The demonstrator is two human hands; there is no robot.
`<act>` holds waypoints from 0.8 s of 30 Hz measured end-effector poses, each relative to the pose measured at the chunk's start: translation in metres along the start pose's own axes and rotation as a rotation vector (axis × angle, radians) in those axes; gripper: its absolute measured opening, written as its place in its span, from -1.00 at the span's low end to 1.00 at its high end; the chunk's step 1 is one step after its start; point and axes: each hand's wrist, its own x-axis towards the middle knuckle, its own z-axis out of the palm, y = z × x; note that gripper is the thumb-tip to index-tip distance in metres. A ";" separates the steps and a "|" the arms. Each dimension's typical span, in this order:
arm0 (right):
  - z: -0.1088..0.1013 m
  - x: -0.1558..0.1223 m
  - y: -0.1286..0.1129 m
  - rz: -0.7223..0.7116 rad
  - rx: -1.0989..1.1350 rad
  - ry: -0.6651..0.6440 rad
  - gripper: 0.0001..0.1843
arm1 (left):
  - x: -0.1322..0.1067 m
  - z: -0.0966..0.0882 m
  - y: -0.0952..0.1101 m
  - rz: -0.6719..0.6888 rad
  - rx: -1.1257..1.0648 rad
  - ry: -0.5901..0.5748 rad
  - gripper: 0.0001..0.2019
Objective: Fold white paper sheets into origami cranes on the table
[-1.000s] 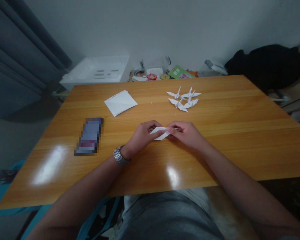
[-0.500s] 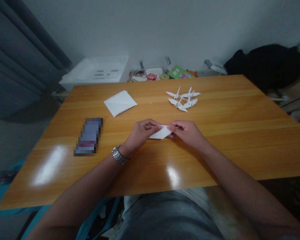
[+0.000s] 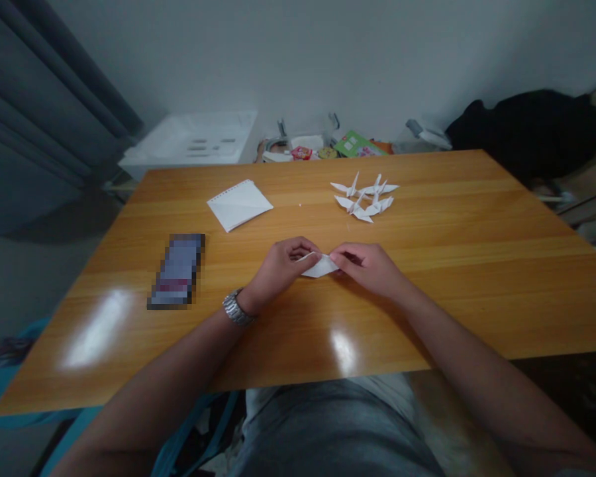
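A small piece of folded white paper [image 3: 320,267] is held just above the wooden table [image 3: 457,265]. My left hand [image 3: 284,268] pinches its left side, thumb on top and fingers curled behind. On the right side, my right hand [image 3: 363,264] grips it between thumb and bent fingers. The fingertips under the paper are hidden. Farther back on the right stand several folded white paper cranes [image 3: 365,202], close together. Back on the left lies a small stack of white paper sheets [image 3: 241,207] with a row of punched holes along one edge.
A phone [image 3: 177,271], blurred out, lies on the left of the table. Behind the far edge are a white tray-like box [image 3: 189,142], a green booklet [image 3: 358,144] and small packets. A dark cloth heap [image 3: 526,132] is at the back right.
My right hand has shifted slightly left, and the two hands are a little closer together. The folded paper has tilted and shows a narrower face.
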 end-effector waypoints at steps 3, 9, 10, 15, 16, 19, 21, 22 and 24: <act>0.003 0.000 -0.002 -0.005 -0.035 0.018 -0.71 | -0.002 0.002 -0.001 0.009 0.041 -0.024 -0.71; 0.001 0.000 -0.003 -0.020 -0.130 0.036 -0.70 | -0.003 0.002 0.000 -0.063 -0.025 -0.050 -0.62; 0.000 0.000 -0.003 -0.022 -0.136 0.038 -0.70 | -0.003 0.001 0.000 -0.074 -0.031 -0.048 -0.62; -0.002 0.000 0.000 -0.018 -0.150 0.057 -0.70 | -0.003 -0.001 0.005 -0.110 -0.029 -0.059 -0.64; -0.002 0.001 0.000 -0.014 -0.145 0.061 -0.70 | -0.002 -0.001 0.005 -0.113 -0.024 -0.056 -0.64; -0.004 0.001 0.004 0.007 -0.086 0.056 -0.71 | -0.002 -0.002 0.005 -0.110 -0.024 -0.027 -0.65; -0.005 0.001 0.006 0.033 -0.014 0.030 -0.70 | -0.002 -0.003 0.005 -0.101 -0.040 -0.011 -0.66; -0.006 0.001 0.007 0.052 0.027 0.013 -0.69 | -0.002 -0.003 0.005 -0.099 -0.044 -0.007 -0.66; -0.007 0.001 0.009 0.104 0.117 -0.015 -0.66 | -0.001 -0.005 0.006 -0.097 -0.033 0.001 -0.67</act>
